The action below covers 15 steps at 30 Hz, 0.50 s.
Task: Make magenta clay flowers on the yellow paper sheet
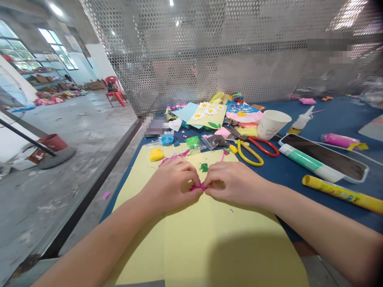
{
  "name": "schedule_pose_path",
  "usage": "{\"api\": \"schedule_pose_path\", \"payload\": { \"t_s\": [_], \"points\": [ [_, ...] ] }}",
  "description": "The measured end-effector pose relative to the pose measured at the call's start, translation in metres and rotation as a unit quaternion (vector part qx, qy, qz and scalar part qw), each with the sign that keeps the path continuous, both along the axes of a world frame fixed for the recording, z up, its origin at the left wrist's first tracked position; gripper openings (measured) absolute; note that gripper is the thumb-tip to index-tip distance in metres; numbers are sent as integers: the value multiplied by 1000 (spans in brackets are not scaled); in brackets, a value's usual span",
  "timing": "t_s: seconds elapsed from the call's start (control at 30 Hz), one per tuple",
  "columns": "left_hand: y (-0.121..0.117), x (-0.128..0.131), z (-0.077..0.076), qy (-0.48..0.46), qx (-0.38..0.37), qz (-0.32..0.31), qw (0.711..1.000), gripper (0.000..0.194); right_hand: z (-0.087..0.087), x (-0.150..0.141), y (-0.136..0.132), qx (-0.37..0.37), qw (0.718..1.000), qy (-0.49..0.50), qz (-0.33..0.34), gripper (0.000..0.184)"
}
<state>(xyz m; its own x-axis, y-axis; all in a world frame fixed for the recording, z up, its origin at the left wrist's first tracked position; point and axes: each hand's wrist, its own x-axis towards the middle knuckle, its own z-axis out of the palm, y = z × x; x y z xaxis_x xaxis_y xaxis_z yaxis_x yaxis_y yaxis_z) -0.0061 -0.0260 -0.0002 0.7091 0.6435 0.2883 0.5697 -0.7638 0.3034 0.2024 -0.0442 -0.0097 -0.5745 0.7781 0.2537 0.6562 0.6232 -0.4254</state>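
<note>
Clay (202,186), pink, over yellow paper (188,247), pinching it between thumb and fingers of left hand (172,183) and right hand (236,181) alike, apparently for fine control of something small, and leaving scissors (239,134) beyond the right hand, perhaps for room.

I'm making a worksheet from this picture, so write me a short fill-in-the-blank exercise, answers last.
1. The left hand and right hand pinch a pink piece above paper coloured ____.
2. The scissors have one yellow loop and one ____ loop.
3. Of the cup and the chair, the one on the floor is the ____.

Missing words: yellow; red; chair.
</note>
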Motion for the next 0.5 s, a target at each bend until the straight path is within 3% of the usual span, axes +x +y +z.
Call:
{"api": "schedule_pose_path", "payload": {
  "t_s": [0.23,0.5],
  "points": [
    [-1,-1,3,0,-2,-4,1000,8,0,1,3,-15,1000,-2,5,10],
    [-1,-1,-1,-1,-1,-68,998,12,-2,1,6,-49,999,12,2,11]
  ]
}}
